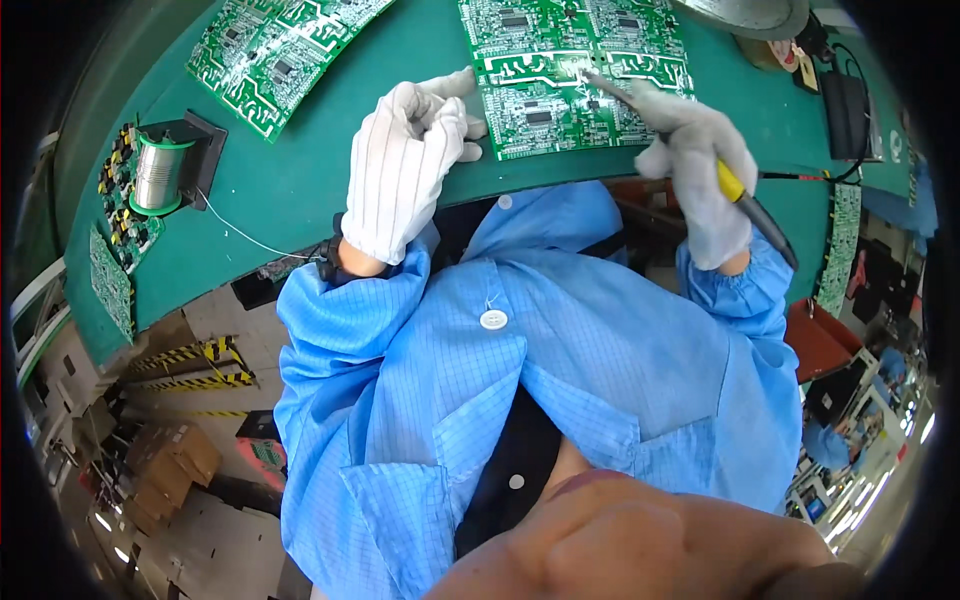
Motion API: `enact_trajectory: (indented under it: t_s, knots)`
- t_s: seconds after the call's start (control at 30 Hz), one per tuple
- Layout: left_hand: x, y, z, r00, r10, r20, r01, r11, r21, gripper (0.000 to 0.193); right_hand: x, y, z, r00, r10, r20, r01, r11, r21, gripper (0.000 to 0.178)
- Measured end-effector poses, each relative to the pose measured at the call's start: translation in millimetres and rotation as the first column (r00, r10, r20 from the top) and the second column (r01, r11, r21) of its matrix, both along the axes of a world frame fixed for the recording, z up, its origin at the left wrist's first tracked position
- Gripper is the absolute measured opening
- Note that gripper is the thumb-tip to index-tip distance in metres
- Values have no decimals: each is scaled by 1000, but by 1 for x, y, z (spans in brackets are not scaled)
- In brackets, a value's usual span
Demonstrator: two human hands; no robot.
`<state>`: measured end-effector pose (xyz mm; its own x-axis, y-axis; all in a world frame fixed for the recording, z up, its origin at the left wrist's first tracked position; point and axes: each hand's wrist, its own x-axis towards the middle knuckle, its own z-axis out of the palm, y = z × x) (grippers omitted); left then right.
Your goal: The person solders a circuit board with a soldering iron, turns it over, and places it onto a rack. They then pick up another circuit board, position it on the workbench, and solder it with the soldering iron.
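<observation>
My right hand (700,160), in a white glove, grips a soldering iron (733,184) with a yellow and black handle. The iron slants up and left, its tip over the middle of a green circuit board panel (540,115). At that panel's left edge is my left hand (400,165), in a striped white glove. Its fingers are curled, and whatever they hold is hidden. A thin solder wire runs from a spool (163,172) on the left toward my left wrist, where I lose sight of it.
Another green board panel (285,60) lies at the far left of the green table (270,180). Small boards with components (125,200) sit beside the spool. At the top right is a round metal lamp-like shade (750,15). A cable (800,177) and a narrow board (840,245) lie at right.
</observation>
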<state>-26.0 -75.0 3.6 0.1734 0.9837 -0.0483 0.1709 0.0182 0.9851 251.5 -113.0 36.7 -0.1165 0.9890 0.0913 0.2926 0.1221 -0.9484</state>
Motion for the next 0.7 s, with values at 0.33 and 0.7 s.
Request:
enact_trajectory:
  t_s: [0.33,0.7]
  knots:
    - [-1,-8,-6,997,-67,31,66,997,41,19,-61,-7,24,860,-48,508,-324,718,616,19]
    - [-10,-8,-6,974,-141,179,150,988,-37,41,-97,-12,13,750,-68,658,-429,707,562,28]
